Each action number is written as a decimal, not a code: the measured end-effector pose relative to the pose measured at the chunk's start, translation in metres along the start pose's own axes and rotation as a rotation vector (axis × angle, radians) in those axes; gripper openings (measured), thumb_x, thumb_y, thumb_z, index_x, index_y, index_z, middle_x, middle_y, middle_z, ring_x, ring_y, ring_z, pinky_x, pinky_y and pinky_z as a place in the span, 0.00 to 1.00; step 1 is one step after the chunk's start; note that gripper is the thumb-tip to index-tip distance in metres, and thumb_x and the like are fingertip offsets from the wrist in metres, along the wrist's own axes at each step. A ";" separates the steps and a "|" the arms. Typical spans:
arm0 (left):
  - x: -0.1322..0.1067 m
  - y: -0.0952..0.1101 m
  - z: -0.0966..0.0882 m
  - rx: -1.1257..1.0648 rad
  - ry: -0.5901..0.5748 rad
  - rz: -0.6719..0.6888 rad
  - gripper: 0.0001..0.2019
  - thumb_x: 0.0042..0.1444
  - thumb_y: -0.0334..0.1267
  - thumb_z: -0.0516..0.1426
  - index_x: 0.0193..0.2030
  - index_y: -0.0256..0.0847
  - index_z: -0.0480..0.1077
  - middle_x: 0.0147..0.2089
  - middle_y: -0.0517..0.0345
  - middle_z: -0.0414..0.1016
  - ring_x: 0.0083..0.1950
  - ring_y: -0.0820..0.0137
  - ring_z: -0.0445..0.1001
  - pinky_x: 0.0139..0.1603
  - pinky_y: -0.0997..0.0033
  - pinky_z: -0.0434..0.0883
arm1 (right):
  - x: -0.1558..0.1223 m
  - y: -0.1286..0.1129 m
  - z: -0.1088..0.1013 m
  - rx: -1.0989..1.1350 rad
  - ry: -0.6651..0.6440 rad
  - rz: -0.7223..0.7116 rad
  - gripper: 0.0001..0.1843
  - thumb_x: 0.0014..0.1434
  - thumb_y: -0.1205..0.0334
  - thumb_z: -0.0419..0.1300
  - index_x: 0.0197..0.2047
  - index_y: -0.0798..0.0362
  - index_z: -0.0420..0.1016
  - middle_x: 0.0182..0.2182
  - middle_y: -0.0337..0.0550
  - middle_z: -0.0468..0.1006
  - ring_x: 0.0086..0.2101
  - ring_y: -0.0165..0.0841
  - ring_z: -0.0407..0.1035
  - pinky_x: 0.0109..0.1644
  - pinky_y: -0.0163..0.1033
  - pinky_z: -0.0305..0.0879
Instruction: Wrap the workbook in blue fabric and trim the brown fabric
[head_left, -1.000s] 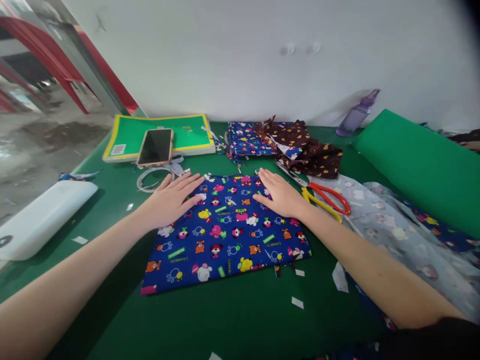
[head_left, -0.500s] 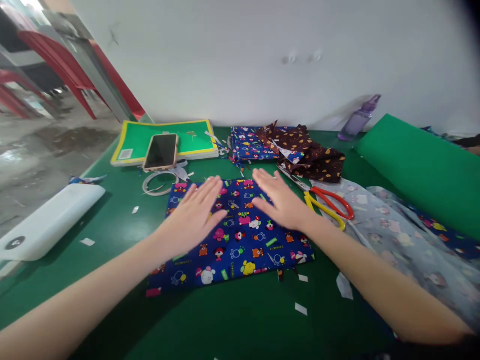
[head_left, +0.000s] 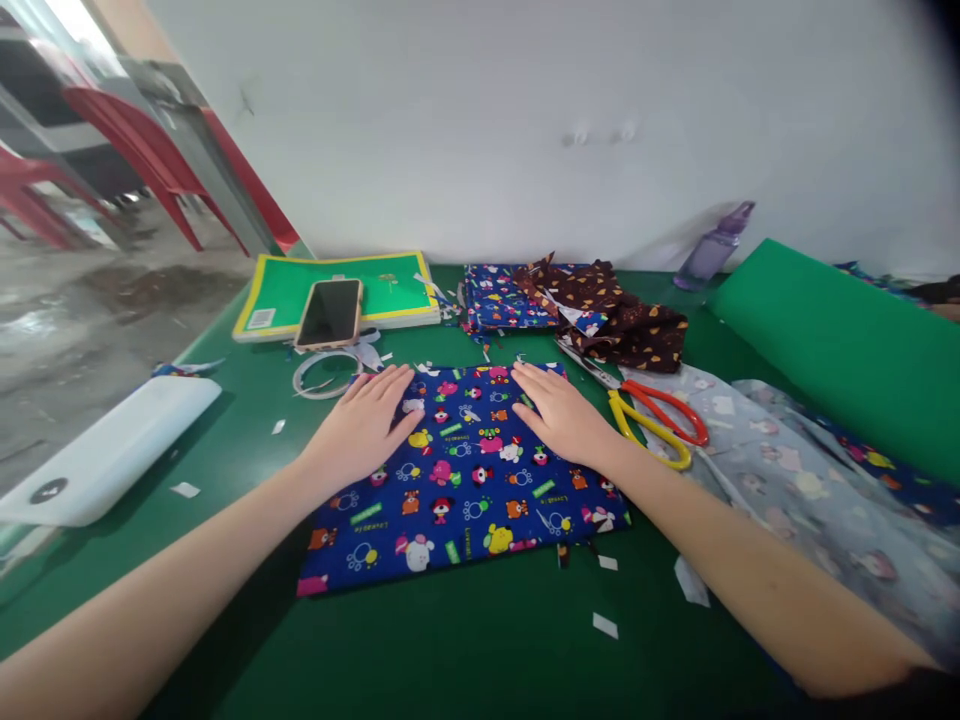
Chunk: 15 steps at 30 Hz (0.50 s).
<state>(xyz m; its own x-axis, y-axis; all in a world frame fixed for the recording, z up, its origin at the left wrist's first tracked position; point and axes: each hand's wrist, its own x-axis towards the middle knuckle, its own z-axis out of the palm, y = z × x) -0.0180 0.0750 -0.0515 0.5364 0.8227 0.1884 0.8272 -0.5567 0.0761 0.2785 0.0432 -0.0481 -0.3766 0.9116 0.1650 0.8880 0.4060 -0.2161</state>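
Observation:
A piece of dark blue fabric (head_left: 472, 480) with cartoon animals and paw prints lies flat on the green table (head_left: 450, 650) in front of me. My left hand (head_left: 367, 420) rests palm down over its upper left part, fingers stretched toward the far edge. On the upper right part lies my right hand (head_left: 562, 410), also flat with the thumb apart. Neither hand holds anything. Just right of my right hand are scissors (head_left: 660, 415) with one red and one yellow handle, their blades pointing to the back.
Behind the fabric are a green book (head_left: 394, 285), a phone (head_left: 330, 313), a tape roll (head_left: 304, 380), folded blue cloth (head_left: 495, 300) and brown cloth (head_left: 637, 325). A white case (head_left: 127, 450) lies left. Grey cloth (head_left: 795, 480), a green board (head_left: 840, 340) and a purple spray bottle (head_left: 709, 250) are right.
My hands have spread apart over the fabric, the left one moving left and the right one slightly right. The fabric stays in about the same place.

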 end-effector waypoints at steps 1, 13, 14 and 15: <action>0.001 -0.002 0.000 0.007 0.024 -0.015 0.28 0.64 0.52 0.41 0.65 0.37 0.55 0.67 0.46 0.59 0.68 0.59 0.55 0.68 0.50 0.51 | 0.001 0.000 0.001 -0.007 0.015 0.008 0.31 0.66 0.50 0.41 0.67 0.56 0.53 0.66 0.48 0.54 0.65 0.39 0.47 0.68 0.52 0.46; 0.004 0.006 -0.010 0.117 0.201 0.007 0.21 0.64 0.44 0.44 0.60 0.38 0.60 0.53 0.47 0.71 0.57 0.58 0.69 0.68 0.47 0.47 | 0.006 0.002 0.001 -0.074 0.061 -0.027 0.29 0.63 0.63 0.40 0.67 0.54 0.52 0.65 0.48 0.57 0.65 0.39 0.46 0.68 0.56 0.39; 0.004 0.005 -0.011 0.124 0.211 0.008 0.21 0.64 0.43 0.44 0.60 0.39 0.61 0.53 0.47 0.71 0.57 0.58 0.69 0.68 0.46 0.47 | 0.005 0.001 0.001 -0.078 0.071 -0.025 0.29 0.63 0.63 0.40 0.66 0.54 0.52 0.64 0.48 0.59 0.65 0.40 0.47 0.68 0.57 0.39; 0.004 0.005 -0.013 0.131 0.221 0.014 0.20 0.64 0.43 0.44 0.60 0.39 0.61 0.53 0.47 0.71 0.56 0.58 0.69 0.68 0.45 0.46 | 0.005 0.001 0.000 -0.084 0.085 -0.021 0.28 0.63 0.63 0.41 0.66 0.55 0.53 0.63 0.49 0.61 0.64 0.40 0.48 0.68 0.58 0.38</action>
<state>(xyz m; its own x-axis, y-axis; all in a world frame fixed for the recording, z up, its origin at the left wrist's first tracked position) -0.0139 0.0740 -0.0375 0.5099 0.7622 0.3988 0.8425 -0.5361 -0.0526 0.2774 0.0478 -0.0477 -0.3745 0.8928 0.2502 0.9006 0.4144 -0.1308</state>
